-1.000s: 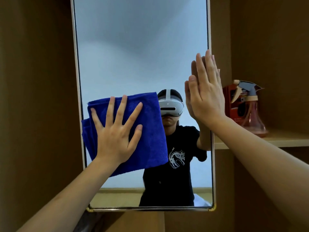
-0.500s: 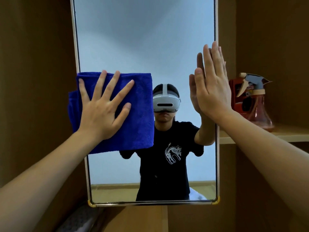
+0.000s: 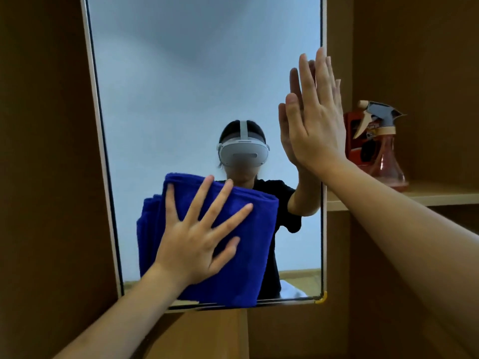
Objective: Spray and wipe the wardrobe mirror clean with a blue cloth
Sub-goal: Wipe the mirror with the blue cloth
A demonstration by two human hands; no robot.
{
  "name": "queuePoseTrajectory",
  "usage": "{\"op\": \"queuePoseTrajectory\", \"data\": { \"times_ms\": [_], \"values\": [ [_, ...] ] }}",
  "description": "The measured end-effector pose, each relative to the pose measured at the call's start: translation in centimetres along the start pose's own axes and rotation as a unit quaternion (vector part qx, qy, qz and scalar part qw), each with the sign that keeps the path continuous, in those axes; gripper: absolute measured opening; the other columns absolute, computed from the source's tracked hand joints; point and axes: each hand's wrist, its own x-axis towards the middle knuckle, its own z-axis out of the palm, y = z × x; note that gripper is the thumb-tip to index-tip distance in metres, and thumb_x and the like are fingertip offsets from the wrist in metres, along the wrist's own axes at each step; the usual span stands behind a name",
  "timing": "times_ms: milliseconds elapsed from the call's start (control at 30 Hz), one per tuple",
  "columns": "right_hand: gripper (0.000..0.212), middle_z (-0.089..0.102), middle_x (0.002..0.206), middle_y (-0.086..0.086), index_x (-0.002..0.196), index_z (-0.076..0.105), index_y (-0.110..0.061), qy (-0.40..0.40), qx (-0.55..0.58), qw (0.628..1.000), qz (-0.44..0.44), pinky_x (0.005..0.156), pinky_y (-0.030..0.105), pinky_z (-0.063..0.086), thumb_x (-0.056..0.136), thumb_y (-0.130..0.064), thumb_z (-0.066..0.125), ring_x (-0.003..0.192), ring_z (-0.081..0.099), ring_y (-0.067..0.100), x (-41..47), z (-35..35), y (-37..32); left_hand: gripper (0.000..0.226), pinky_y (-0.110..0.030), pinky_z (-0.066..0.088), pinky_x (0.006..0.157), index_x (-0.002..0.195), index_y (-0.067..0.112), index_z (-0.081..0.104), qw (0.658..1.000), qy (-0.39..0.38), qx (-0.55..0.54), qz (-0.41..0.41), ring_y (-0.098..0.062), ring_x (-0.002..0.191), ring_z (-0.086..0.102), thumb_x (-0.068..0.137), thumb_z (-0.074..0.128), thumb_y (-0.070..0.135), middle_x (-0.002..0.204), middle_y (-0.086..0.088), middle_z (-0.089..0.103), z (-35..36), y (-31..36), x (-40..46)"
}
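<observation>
While the blue cloth [image 3: 220, 242] is pressed flat against the lower part of the wardrobe mirror [image 3: 197, 81], toward six o'clock of the glass, it is covered by the left hand [image 3: 197, 244] with its fingers [image 3: 199, 198] straight and spread wide; nothing is gripped, the cloth being only pushed against the glass. The cloth is seen folded in several layers, its bottom edge lying just above the mirror's lower frame. At about three o'clock of the mirror, the right hand [image 3: 315, 117] is laid flat against the right edge of the glass, fingers straight, held together and pointed toward twelve o'clock, with no object held. A reflected person in a black shirt and a white headset is shown in the glass between the two hands. Beyond the mirror's right edge, at three o'clock of the view, a spray bottle [image 3: 383, 151] with a grey and cream trigger head and a clear reddish body is stood upright on a wooden shelf [image 3: 440, 196], just beside a red box [image 3: 353, 136] behind it. Brown wardrobe panels [image 3: 46, 151] are seen on both sides of the mirror.
</observation>
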Motion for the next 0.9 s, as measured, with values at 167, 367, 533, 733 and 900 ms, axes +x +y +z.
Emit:
{"op": "queuePoseTrajectory", "data": {
  "times_ms": [167,367,533,733,900],
  "values": [
    [0.055,-0.001,0.164,0.005,0.156,0.009,-0.024,0.0,-0.031,1.0,-0.001,0.123,0.046,0.006,0.106,-0.037,0.027,0.152,0.001,0.02,-0.1,0.5,0.5,0.053,-0.074,0.008,0.107,0.148,0.037,0.032,1.0,0.009,0.021,-0.007,-0.036,0.146,0.022,0.096,0.032,0.05,0.157,-0.007,0.029,-1.1,-2.7,5.0],
    [0.055,0.009,0.164,0.009,0.156,0.016,-0.019,0.005,-0.04,0.999,-0.007,0.123,0.041,0.004,0.105,-0.04,0.023,0.152,0.003,0.02,-0.3,-0.2,-0.2,0.057,-0.077,0.007,0.105,0.15,0.033,0.029,0.997,0.006,0.013,-0.077,-0.039,0.146,0.018,0.095,0.034,0.05,0.158,-0.01,0.024,0.0,1.6,2.4],
    [0.056,0.009,0.163,0.014,0.156,0.02,-0.015,0.0,-0.031,1.0,0.002,0.121,0.035,0.0,0.105,-0.037,0.025,0.151,0.005,0.025,-0.4,-1.4,-0.9,0.06,-0.077,0.008,0.106,0.15,0.036,0.028,0.999,-0.044,-0.023,-0.015,-0.04,0.145,0.021,0.094,0.035,0.054,0.158,-0.009,0.025,1.3,7.0,-0.6],
    [0.055,0.015,0.162,0.016,0.154,0.024,-0.013,0.017,-0.047,0.999,0.0,0.123,0.039,0.007,0.105,-0.037,0.026,0.151,0.009,0.027,-0.4,-0.9,-0.8,0.058,-0.074,0.009,0.107,0.15,0.038,0.029,0.998,-0.043,-0.022,0.044,-0.037,0.145,0.023,0.094,0.039,0.053,0.158,-0.008,0.025,1.6,6.7,-0.5],
    [0.055,0.016,0.162,0.016,0.154,0.025,-0.011,0.018,-0.04,0.999,-0.004,0.122,0.037,0.005,0.105,-0.036,0.026,0.151,0.01,0.028,-0.3,-0.9,-0.7,0.059,-0.076,0.009,0.106,0.15,0.037,0.028,0.999,-0.03,-0.012,0.021,-0.038,0.145,0.019,0.094,0.039,0.053,0.159,-0.009,0.023,1.3,5.9,0.8]
  ]
}}
